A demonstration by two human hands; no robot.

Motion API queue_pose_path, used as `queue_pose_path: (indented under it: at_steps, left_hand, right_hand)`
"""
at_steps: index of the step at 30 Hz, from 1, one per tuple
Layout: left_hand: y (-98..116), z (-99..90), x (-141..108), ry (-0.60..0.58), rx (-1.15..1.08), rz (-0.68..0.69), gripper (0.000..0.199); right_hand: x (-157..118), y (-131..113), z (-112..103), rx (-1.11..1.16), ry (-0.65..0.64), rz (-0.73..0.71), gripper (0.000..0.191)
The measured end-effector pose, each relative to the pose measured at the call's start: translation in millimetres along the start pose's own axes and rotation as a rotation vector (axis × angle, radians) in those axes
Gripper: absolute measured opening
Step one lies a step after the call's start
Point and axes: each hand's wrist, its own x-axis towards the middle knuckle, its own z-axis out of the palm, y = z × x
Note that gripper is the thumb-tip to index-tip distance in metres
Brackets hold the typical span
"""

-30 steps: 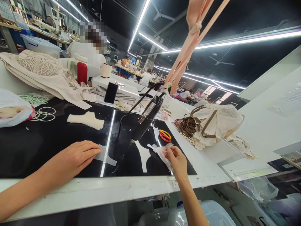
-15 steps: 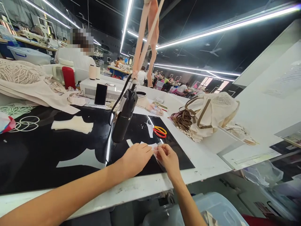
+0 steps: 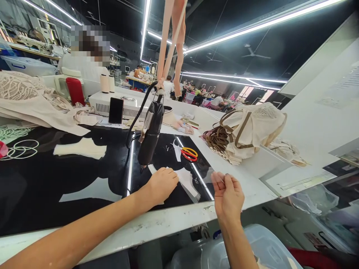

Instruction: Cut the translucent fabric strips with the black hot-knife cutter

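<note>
My left hand (image 3: 162,185) rests closed at the left end of a white cut piece (image 3: 185,178) on the black board; whatever its fingers hold is hidden. Past the board's right edge, my right hand (image 3: 228,192) is raised, palm up, pinching a thin translucent scrap (image 3: 209,175). A black handheld tool (image 3: 151,130) hangs from pink straps just beyond my left hand. Scissors with red and yellow handles (image 3: 189,154) lie beside a small white piece (image 3: 177,151) farther back.
Cream pads (image 3: 81,148) and a grey-white piece (image 3: 94,190) lie on the board's left part. A phone (image 3: 116,110) leans at the back. Beige garments (image 3: 249,130) are piled at right. Below the table edge is a clear bin (image 3: 263,246). A person in white sits at back left.
My right hand has moved right, away from my left hand, carrying the thin scrap and turning palm up. More of the white piece shows. The hanging tool has swung slightly, and the view has shifted.
</note>
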Motion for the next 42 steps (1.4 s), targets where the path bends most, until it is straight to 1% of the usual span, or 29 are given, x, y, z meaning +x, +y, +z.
queue_pose_path:
  at_steps: [2, 3, 5, 6, 8, 10, 12, 14, 16, 17, 19, 22, 23, 25, 28, 30, 33, 35, 38, 42]
  left_hand:
    - [-0.9, 1.3, 0.8, 0.013, -0.024, -0.003, 0.006]
    - [-1.0, 0.7, 0.8, 0.023, -0.04, -0.005, 0.007]
    - [-0.4, -4.1, -0.8, 0.052, -0.083, -0.011, 0.011]
    - [0.2, -8.3, -2.7, 0.07, -0.11, -0.014, 0.014]
    - [1.5, -20.5, -9.6, 0.107, -0.172, -0.011, 0.021]
    - [2.6, -35.9, -21.2, 0.143, -0.23, -0.014, 0.027]
    - [3.3, -51.9, -37.5, 0.18, -0.371, -0.091, 0.029]
    - [4.0, -65.7, -56.5, 0.184, -0.725, -0.265, 0.03]
    - [5.3, -75.9, -76.0, 0.138, -1.056, -0.412, 0.032]
    - [6.2, -79.6, -85.1, 0.111, -1.185, -0.463, 0.034]
    - [8.6, -85.2, -101.8, 0.095, -1.382, -0.541, 0.035]
    - [10.9, -92.5, -122.3, 0.122, -1.563, -0.657, 0.037]
    - [10.8, -94.9, -128.4, 0.135, -1.595, -0.699, 0.037]
    - [8.8, -99.9, -139.9, 0.155, -1.615, -0.783, 0.036]
    - [3.1, -107.0, -155.6, 0.218, -1.552, -0.888, 0.037]
    - [-1.0, -111.4, -165.1, 0.285, -1.522, -0.934, 0.039]
    - [-6.2, -116.6, -178.5, 0.393, -1.533, -0.964, 0.04]
    - [-9.4, -118.2, -187.4, 0.442, -1.547, -0.977, 0.041]
    - [-14.4, -117.7, -199.9, 0.48, -1.561, -1.018, 0.045]
    - [-20.7, -114.9, -212.3, 0.504, -1.516, -1.082, 0.052]
  right_hand:
    - [-2.2, -10.5, -3.1, 0.023, 0.054, -0.08, 0.037]
    - [-5.6, -16.2, -2.6, 0.026, 0.059, -0.115, 0.035]
    - [-16.5, -27.6, 1.9, 0.014, 0.025, -0.167, 0.033]
    - [-23.6, -33.0, 5.5, -0.004, -0.016, -0.18, 0.032]
    - [-39.4, -42.1, 14.2, -0.065, -0.137, -0.17, 0.029]
    - [-56.1, -48.3, 23.2, -0.144, -0.286, -0.128, 0.028]
    - [-72.2, -50.8, 31.9, -0.214, -0.47, -0.073, 0.026]
    - [-87.5, -49.8, 40.6, -0.259, -0.686, -0.01, 0.025]
    - [-101.4, -46.5, 49.7, -0.287, -0.875, 0.044, 0.025]
    - [-107.9, -44.4, 54.6, -0.289, -0.937, 0.068, 0.026]
    - [-119.8, -40.1, 64.8, -0.274, -1.015, 0.123, 0.028]
    - [-135.4, -34.8, 79.6, -0.251, -1.117, 0.218, 0.03]
    - [-140.3, -33.4, 84.0, -0.24, -1.14, 0.254, 0.03]
    - [-149.9, -31.3, 91.9, -0.19, -1.137, 0.349, 0.031]
    - [-164.2, -29.5, 100.7, -0.071, -1.096, 0.53, 0.044]
    - [-172.8, -28.1, 104.5, -0.026, -1.102, 0.623, 0.051]
    - [-182.0, -22.9, 107.1, -0.019, -1.142, 0.73, 0.057]
    - [-185.2, -17.6, 107.3, -0.054, -1.16, 0.76, 0.056]
    - [-186.4, -10.0, 107.3, -0.134, -1.149, 0.743, 0.049]
    - [-186.1, -6.7, 109.4, -0.201, -1.135, 0.728, 0.051]
